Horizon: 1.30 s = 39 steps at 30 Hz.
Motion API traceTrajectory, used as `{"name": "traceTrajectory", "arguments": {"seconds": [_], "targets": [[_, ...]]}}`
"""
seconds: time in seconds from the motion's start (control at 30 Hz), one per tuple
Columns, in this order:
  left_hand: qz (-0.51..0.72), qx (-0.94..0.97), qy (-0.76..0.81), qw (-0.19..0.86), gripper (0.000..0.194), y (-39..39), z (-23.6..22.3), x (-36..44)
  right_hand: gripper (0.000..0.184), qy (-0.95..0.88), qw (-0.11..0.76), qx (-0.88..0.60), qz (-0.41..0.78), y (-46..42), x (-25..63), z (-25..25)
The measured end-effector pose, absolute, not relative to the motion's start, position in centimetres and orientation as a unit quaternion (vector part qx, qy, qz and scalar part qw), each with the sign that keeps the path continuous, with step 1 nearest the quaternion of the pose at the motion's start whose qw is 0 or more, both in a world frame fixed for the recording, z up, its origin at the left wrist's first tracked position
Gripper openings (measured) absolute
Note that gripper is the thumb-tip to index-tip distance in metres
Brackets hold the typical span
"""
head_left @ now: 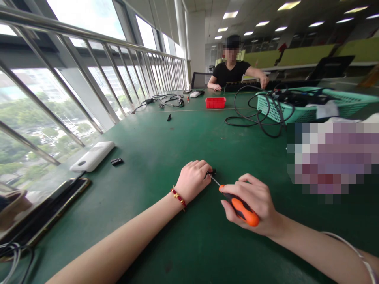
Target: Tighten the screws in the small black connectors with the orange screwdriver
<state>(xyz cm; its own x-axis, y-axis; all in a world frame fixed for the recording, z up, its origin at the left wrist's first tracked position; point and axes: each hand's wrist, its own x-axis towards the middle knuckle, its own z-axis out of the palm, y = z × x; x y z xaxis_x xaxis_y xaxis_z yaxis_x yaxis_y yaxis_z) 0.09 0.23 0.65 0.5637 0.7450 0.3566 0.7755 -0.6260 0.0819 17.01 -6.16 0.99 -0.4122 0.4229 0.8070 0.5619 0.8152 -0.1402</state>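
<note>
My right hand (254, 201) grips a screwdriver (241, 207) with an orange and black handle. Its thin metal shaft slants up and left, and the tip meets a small black part (213, 172) on the green table (142, 232). Closed over that part from the left is my left hand (195, 179), its fingertips pressed on it; most of the part lies hidden under the fingers. A red beaded bracelet circles the left wrist.
A black piece (117, 161) and a white power bank (93, 156) lie left, near a phone (44, 217). Beyond are a red tray (215, 103), black cables (260, 118) and a teal basket (314, 104). A person (231, 73) sits across. Metal railing (97, 55) borders the left.
</note>
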Motion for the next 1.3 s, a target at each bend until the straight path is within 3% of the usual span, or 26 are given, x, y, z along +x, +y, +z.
{"name": "traceTrajectory", "arguments": {"seconds": [0.17, 0.3, 0.47, 0.77, 0.9, 1.3], "targets": [[-0.178, -0.885, -0.426, 0.056, 0.011, 0.2, 0.5, 0.0, 0.014, -0.827, 0.497, -0.253, -0.062, -6.3, 17.7, 1.0], [-0.178, -0.887, -0.421, 0.06, 0.011, 0.2, 0.4, -0.1, 0.023, -0.794, 0.534, -0.273, -0.1, -5.5, 18.7, 1.1], [-0.181, -0.895, -0.404, 0.061, 0.01, -0.1, 0.5, 0.1, 0.014, -0.782, 0.426, -0.449, -0.072, -3.4, 19.2, 0.3], [-0.2, -0.889, -0.411, -0.012, 0.007, -0.8, 0.6, 1.0, 0.008, -0.846, 0.278, -0.448, -0.077, -2.7, 18.6, -0.3], [-0.205, -0.887, -0.413, -0.029, 0.007, -0.8, 0.5, 1.0, 0.01, -0.843, 0.273, -0.453, -0.093, -2.6, 18.7, -0.4], [-0.252, -0.861, -0.43, -0.1, 0.008, -0.5, 0.3, 0.7, 0.009, -0.817, 0.322, -0.479, 0.004, -2.4, 18.8, -0.8]]}}
